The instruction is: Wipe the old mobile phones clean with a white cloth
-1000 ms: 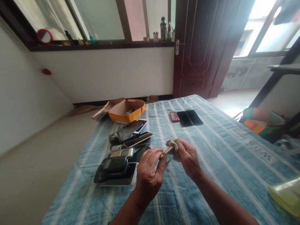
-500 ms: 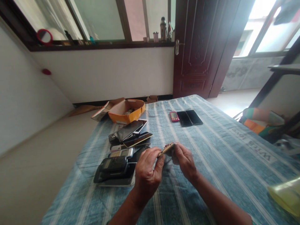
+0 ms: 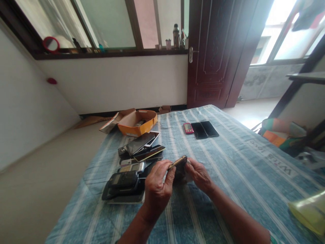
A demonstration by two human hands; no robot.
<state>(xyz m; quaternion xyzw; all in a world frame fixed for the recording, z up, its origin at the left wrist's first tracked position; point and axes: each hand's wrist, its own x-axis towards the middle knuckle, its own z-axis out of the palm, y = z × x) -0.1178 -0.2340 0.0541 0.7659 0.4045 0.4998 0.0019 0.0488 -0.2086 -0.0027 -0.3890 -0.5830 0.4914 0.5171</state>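
My left hand (image 3: 157, 184) grips a thin gold-edged phone (image 3: 177, 162) by its side, holding it edge-up over the blue striped cloth (image 3: 228, 162). My right hand (image 3: 199, 174) is closed against the phone's far side, with a small pale cloth mostly hidden under its fingers. Just left of my hands lies a pile of old phones (image 3: 134, 162), with a chunky black handset (image 3: 123, 181) at its near end.
An open orange box (image 3: 138, 122) stands at the table's far left corner. A red phone (image 3: 188, 127) and two black phones (image 3: 204, 129) lie in a row at the far middle. A yellow-green bag (image 3: 308, 211) is at the right edge. A dark door is behind.
The right hand has slid down from the phone's upper end to its lower side, and the pale cloth is now largely hidden. The phone has tilted slightly; the camera shifted a little.
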